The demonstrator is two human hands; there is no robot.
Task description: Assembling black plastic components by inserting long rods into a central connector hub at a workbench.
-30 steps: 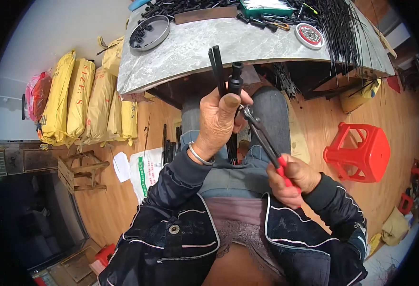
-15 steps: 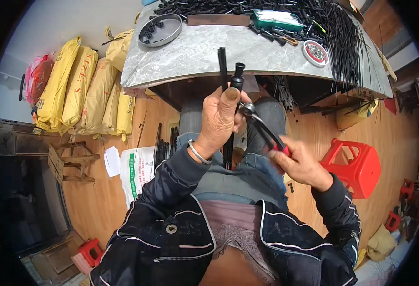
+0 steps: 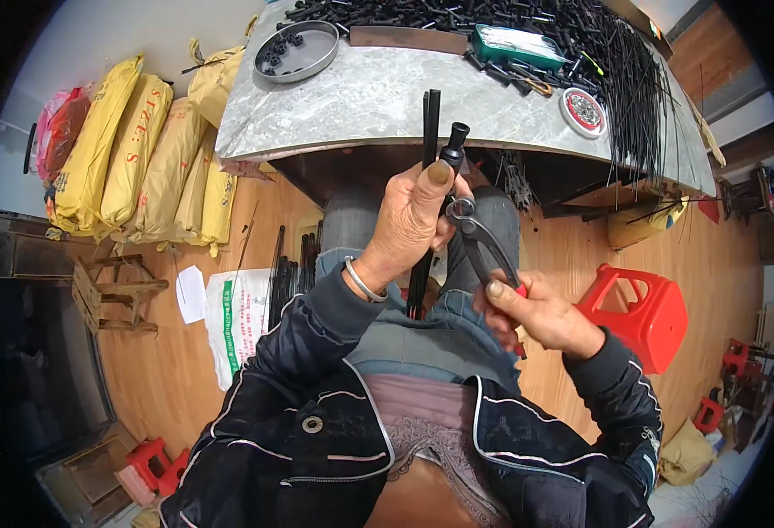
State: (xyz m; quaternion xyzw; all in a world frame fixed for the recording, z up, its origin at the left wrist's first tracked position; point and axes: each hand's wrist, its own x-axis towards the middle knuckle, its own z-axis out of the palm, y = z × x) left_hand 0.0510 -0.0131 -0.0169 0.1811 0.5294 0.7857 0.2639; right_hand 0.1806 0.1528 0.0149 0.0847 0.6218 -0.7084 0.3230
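My left hand is closed around several thin black rods, thumb on top. Beside the rods, a short black tubular piece with a flared end sticks up out of the same grip. My right hand is closed on the red handles of a pair of end-cutting pincers. Their round jaws lie right against the fingers of my left hand, below the tubular piece. A gap shows between the two dark handle arms. What the jaws touch is hidden by my fingers.
A grey marbled table ahead bears piled black parts, a round grey tray, a green box and a small white dish. Yellow sacks stand left, near a wooden stool. A red plastic stool is at right.
The pincers' handle arms have spread apart, and my right hand has loosened and dropped slightly. My left hand keeps its hold on the rods. The whole view has shifted a little.
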